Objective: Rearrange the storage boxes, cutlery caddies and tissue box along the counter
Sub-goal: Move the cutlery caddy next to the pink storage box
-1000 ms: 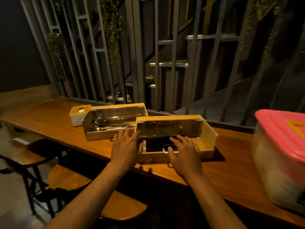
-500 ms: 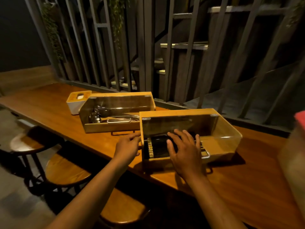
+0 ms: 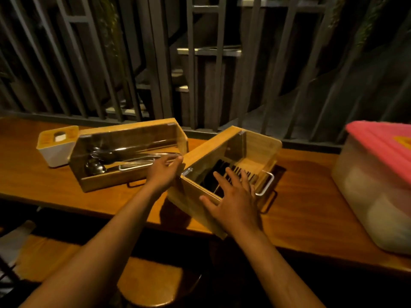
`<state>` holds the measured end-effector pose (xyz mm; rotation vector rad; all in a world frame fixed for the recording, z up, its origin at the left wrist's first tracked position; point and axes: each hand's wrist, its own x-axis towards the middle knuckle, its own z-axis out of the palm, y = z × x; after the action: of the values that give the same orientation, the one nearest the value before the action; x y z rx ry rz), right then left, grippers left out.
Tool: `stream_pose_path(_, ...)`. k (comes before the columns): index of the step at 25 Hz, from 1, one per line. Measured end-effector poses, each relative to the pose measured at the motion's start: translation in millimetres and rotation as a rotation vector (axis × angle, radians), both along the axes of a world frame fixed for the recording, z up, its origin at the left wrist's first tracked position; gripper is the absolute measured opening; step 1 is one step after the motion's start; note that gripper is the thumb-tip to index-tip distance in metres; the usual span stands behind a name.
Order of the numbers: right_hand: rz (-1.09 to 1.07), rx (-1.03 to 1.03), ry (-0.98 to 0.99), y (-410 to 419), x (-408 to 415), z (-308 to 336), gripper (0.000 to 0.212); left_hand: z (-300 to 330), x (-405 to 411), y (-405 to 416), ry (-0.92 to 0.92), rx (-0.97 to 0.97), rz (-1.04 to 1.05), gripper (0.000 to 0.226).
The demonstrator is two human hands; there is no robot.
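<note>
Head view: two wooden cutlery caddies on the wooden desk (image 3: 311, 221), both with clear hinged lids.

Right caddy (image 3: 255, 150) sits skewed, near corner poking past the desk's front edge at about 6 o'clock of frame centre, far end angled toward 1 o'clock. It holds dark-handled cutlery (image 3: 220, 174) (type unclear, blurred). A metal handle (image 3: 265, 185) shows on its near right side.

Right hand (image 3: 235, 203) is flat on the caddy's near long wall, fingers spread and reaching over the rim above the cutlery, thumb on the outer face. Pressing, not wrapped round anything.

Left hand (image 3: 164, 168) is at the right caddy's left corner, fingers loosely curled, fingertips at the gap between the two caddies. Cannot tell whether it grips the corner or only touches it.

Left caddy (image 3: 124, 156) lies at 9 o'clock of the right one, roughly parallel to the desk edge, with metal spoons (image 3: 100, 161) inside. Its right end is just beside the right caddy's far left corner.

White tissue box (image 3: 55, 147) with wooden top stands just beside the left caddy's left end, at 9 o'clock.

Translucent storage box (image 3: 373, 196) with pink lid (image 3: 382, 141) sits at 3 o'clock, apart from the right caddy (contents not legible).

Wooden stool (image 3: 155, 283) below the desk edge, 6 o'clock.
</note>
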<state>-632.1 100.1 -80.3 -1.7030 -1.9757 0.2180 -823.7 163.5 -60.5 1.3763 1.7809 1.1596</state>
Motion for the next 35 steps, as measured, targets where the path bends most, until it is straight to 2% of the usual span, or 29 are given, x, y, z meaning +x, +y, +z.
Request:
stream_pose_path(2,0.000,0.004,0.004,-0.3,4.4,-0.7,0.073,-8.8,5.2,-0.7,0.069,0.009,-0.090,0.040)
stream_pose_path(6,0.058,-0.082,0.030,-3.2,37.9,3.7,0.071,-14.9,13.7,-10.0,0.228,0.015,-0.080,0.051)
stream_pose_path(11,-0.009,-0.045,-0.030,-11.0,72.1,2.1,0.074,-5.3,36.8,-18.8,-0.031,-0.142,-0.272,0.058)
stream_pose_path(16,-0.106,0.031,-0.018,-24.2,130.4,-4.9,0.078,-15.2,110.8,-28.1,0.025,-0.084,-0.270,0.062)
stream_pose_path(23,-0.056,0.042,-0.015,-31.9,247.3,-7.5,0.080,-21.5,225.5,-44.6,0.103,-0.037,-0.207,0.063)
stream_pose_path(35,0.035,0.048,-0.028,-26.5,314.5,-10.7,0.085,-24.0,291.8,-59.6,0.183,-0.018,-0.088,0.061)
